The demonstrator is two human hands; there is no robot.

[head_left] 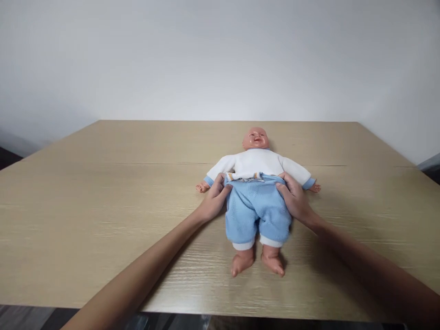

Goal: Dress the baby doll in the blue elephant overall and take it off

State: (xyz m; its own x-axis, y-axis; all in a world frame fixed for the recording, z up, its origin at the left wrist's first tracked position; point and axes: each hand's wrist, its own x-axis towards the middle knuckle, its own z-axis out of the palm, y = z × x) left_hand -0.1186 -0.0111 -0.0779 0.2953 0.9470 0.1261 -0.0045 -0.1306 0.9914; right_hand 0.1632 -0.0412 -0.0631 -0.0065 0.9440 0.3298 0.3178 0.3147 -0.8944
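A baby doll (257, 138) lies on its back, head away from me and bare feet toward me. It wears a white top (259, 160) with blue cuffs and light blue pants (256, 204) with white leg bands. My left hand (216, 198) pinches the pants' waistband at the left hip, thumb on top. At the opposite hip my right hand (293, 195) grips the same waistband, some of its fingers hidden beneath the cloth. The waistband sits bunched across the doll's belly, just over the lower edge of the top. Both doll arms stretch out sideways.
The doll rests on a light wooden table (103, 220) with a thin seam running across it. A plain white wall (220, 59) stands behind the far edge. The table's near edge and dark floor show at the bottom.
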